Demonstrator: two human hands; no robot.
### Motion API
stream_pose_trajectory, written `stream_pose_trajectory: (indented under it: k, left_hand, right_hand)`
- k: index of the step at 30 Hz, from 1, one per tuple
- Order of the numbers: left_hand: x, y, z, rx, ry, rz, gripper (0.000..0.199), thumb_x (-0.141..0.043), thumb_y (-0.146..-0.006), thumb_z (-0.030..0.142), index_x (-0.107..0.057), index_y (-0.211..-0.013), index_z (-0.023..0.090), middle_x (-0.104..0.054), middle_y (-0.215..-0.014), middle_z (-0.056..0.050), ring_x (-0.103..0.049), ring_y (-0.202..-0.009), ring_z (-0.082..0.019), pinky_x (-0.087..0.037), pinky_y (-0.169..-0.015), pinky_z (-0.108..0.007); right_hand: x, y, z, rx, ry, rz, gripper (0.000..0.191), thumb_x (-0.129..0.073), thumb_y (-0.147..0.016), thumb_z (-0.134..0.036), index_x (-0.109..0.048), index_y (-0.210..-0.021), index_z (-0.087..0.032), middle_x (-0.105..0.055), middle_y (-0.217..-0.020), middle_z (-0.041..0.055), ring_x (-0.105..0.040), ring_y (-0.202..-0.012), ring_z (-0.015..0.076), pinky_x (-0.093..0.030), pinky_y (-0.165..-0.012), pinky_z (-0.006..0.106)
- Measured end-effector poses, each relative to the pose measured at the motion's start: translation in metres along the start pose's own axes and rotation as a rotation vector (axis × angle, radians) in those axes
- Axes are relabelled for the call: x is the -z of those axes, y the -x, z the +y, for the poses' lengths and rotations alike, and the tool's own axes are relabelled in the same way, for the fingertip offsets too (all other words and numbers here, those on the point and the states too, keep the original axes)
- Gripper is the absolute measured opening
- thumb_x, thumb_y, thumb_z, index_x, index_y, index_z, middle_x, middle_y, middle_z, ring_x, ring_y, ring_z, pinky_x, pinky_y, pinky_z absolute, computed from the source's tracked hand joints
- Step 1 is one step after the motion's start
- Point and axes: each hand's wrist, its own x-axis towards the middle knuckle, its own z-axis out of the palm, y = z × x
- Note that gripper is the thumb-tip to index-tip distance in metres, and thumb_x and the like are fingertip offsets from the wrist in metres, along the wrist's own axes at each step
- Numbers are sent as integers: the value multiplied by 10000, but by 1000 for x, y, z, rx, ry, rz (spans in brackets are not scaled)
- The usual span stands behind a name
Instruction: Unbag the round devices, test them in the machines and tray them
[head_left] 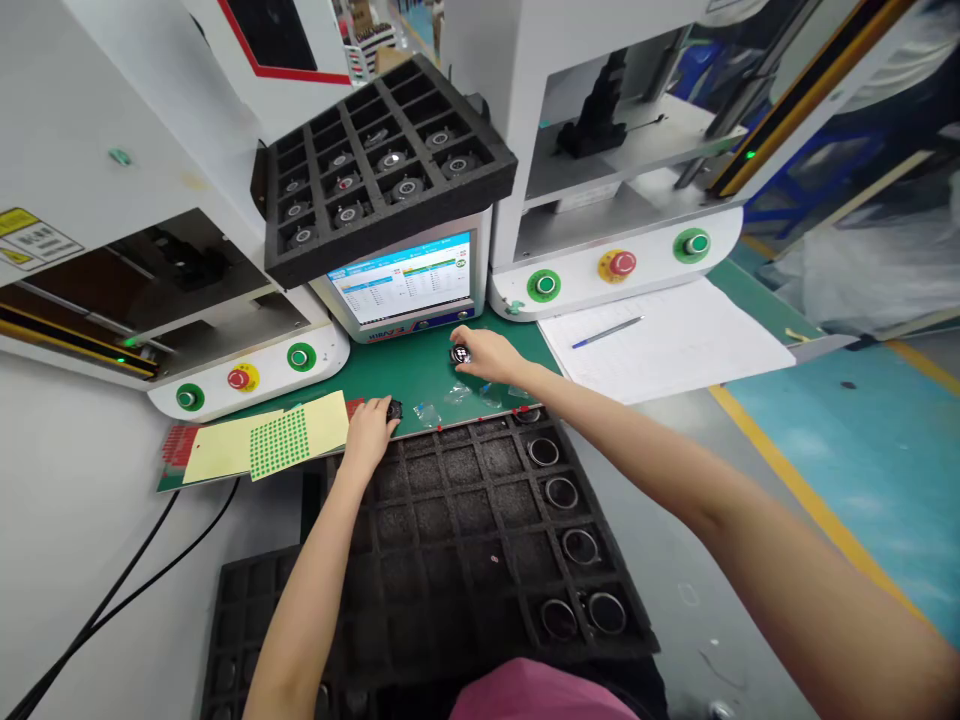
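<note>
My right hand [489,354] grips a round watch body [460,353] with a lit face, just in front of the monitor. Near the front edge of the green bench, my left hand [369,430] has its fingers closed on a dark watch body [394,409]. Small clear plastic films [456,393] lie on the bench between the two hands. Below my arms, a black foam tray [469,505] holds several round watch bodies [562,493] along its right side.
Another foam tray [390,215] with watch parts rests tilted above the monitor [405,280]. White machines with green and red buttons [621,264] flank it. Yellow sheets with green dots [279,442] lie left; papers and a pen [607,332] lie right. Cables [150,560] hang at left.
</note>
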Motion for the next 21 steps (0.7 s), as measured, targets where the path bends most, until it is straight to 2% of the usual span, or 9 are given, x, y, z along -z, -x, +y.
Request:
stream_pose_trajectory:
  k: [6, 13, 16, 19, 21]
  left_hand:
    - [-7, -4, -6, -2, -99, -37, 294, -654, -804, 152, -713, -1092, 149, -686, -1216, -182, -607, -1138, -383, -449, -1016, -502]
    - [-5, -8, 3, 28, -60, -41, 265, -686, -773, 179, -719, -1033, 138, -690, -1166, -202, -587, -1171, -415, -420, -1040, -550]
    - [1, -12, 6, 41, 10, -22, 410, -745, -722, 172, -680, -1122, 111, -685, -1165, -218, -590, -1180, -422, -402, -1056, -575]
    - [7, -21, 7, 69, 142, 26, 589, -772, -719, 205, -593, -1271, 104, -697, -1145, -196, -664, -1068, -360, -476, -997, -534]
    - [7, -29, 8, 96, 262, 82, 553, -738, -775, 239, -575, -1286, 104, -709, -1121, -169, -704, -939, -285, -541, -914, -463]
  right_hand:
    - [-7, -14, 9, -46, 133, -139, 366, -617, -940, -339, -571, -1259, -166, -620, -1233, 92, -632, -1080, 236, -535, -924, 466]
    - [-2, -20, 8, -90, 183, -183, 374, -620, -937, -342, -569, -1265, -168, -606, -1266, 96, -617, -1114, 245, -525, -942, 475]
    - [1, -21, 7, -119, 185, -190, 367, -624, -935, -340, -576, -1256, -169, -599, -1277, 96, -611, -1125, 248, -521, -948, 481]
    - [2, -22, 5, -138, 186, -187, 368, -622, -936, -343, -575, -1257, -170, -596, -1281, 97, -610, -1126, 249, -522, -946, 481]
    - [2, -21, 2, -137, 190, -180, 372, -617, -939, -346, -571, -1263, -170, -601, -1272, 96, -618, -1109, 244, -530, -935, 473]
